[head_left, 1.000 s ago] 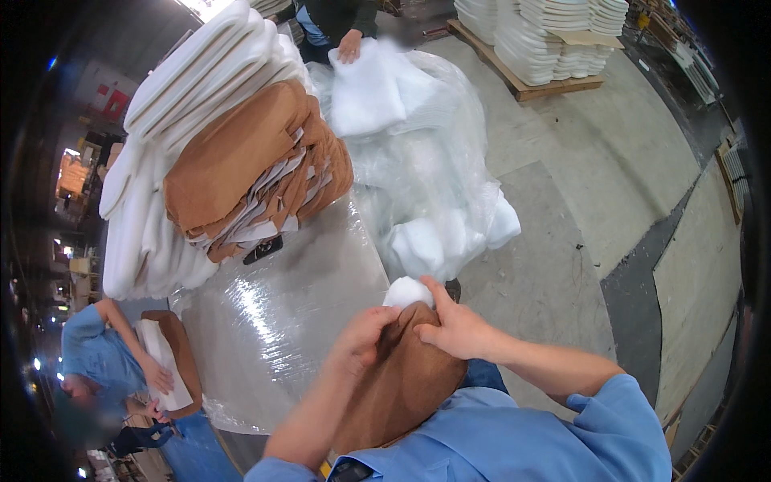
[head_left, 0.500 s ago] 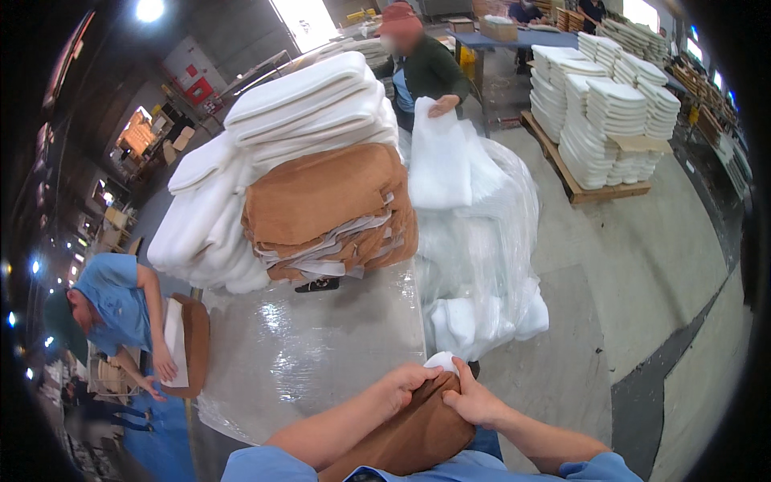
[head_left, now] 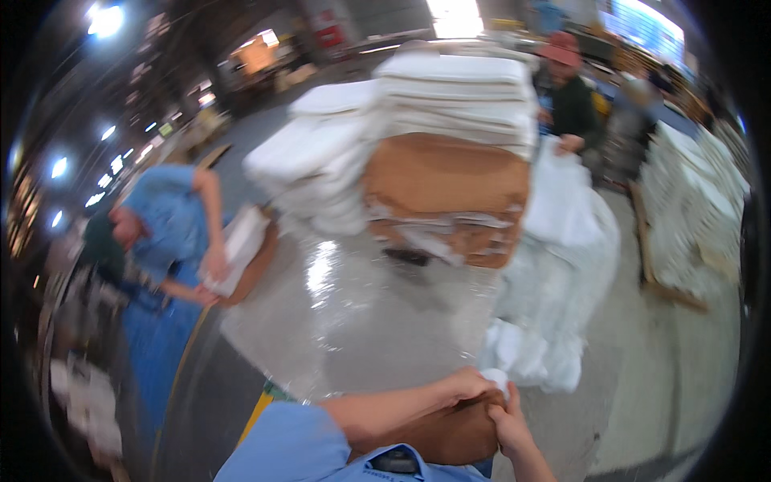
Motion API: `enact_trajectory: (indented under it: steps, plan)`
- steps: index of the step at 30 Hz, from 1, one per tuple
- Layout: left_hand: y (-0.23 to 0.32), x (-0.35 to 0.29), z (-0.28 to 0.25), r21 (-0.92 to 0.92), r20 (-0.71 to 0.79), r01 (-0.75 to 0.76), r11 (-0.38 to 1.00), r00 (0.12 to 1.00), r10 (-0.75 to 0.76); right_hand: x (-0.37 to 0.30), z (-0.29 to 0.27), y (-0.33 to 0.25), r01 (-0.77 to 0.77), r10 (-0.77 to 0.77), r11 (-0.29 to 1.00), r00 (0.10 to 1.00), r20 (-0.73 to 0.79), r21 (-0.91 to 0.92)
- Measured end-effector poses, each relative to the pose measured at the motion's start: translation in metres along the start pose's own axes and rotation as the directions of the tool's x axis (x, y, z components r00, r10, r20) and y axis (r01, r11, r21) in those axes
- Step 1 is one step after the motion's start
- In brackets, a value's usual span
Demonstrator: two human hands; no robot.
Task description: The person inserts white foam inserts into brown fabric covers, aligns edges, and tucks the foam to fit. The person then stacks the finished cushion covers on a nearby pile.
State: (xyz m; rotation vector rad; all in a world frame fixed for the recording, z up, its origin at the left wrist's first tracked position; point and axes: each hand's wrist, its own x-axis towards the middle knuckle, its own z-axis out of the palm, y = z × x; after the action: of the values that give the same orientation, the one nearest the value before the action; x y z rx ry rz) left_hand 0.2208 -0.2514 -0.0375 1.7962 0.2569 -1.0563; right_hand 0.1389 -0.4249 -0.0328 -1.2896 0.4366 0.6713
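Close to my body I hold a brown fabric cover [head_left: 440, 432] with a white foam pad [head_left: 497, 377] poking out of its far end. My left hand [head_left: 472, 385] is closed on the cover's edge beside the pad. On the other side, my right hand [head_left: 511, 419] grips the cover's right edge, fingers wrapped round it. How far the pad reaches inside the cover is hidden. Beyond my hands stands a plastic-wrapped table [head_left: 365, 329], bearing a pile of folded brown covers [head_left: 446, 177] and tall stacks of white pads [head_left: 456, 71].
At left a co-worker in a blue shirt [head_left: 165, 213] handles a white pad and brown cover. Another person in a red hat [head_left: 562, 88] stands behind a plastic-wrapped bundle of white pads [head_left: 554, 297]. Farther right, more white pads [head_left: 695, 201] are stacked on a wooden pallet [head_left: 671, 293].
My view has swung left, shifting the scene rightward and blurring it. Both hands keep hold of the brown cover. The blue-shirted co-worker's hands have come together on their cover.
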Motion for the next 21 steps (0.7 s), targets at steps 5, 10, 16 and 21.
enact_trajectory:
  steps: [5, 10, 16, 21]
  plan:
    - [-0.008, 0.016, -0.022, -0.161, 0.317, 0.27, 0.949, 0.925, -0.209, -0.007, 0.011, -0.006, 0.036, -0.034, 0.999, 0.994, 0.108, -0.016]
    - [-0.017, 0.026, -0.013, -0.203, 0.379, 0.275, 0.94, 0.907, -0.183, -0.01, 0.009, 0.003, 0.167, -0.16, 0.968, 0.986, 0.053, -0.186]
    - [-0.021, 0.017, -0.029, -0.248, 0.508, 0.331, 0.911, 0.845, -0.168, -0.015, 0.01, -0.007, 0.185, -0.153, 0.957, 0.976, 0.152, -0.222]
    - [-0.041, 0.002, -0.032, -0.576, 0.466, 0.236, 0.783, 0.881, 0.077, -0.012, 0.015, -0.011, 0.188, -0.151, 0.941, 0.977, 0.151, -0.281]
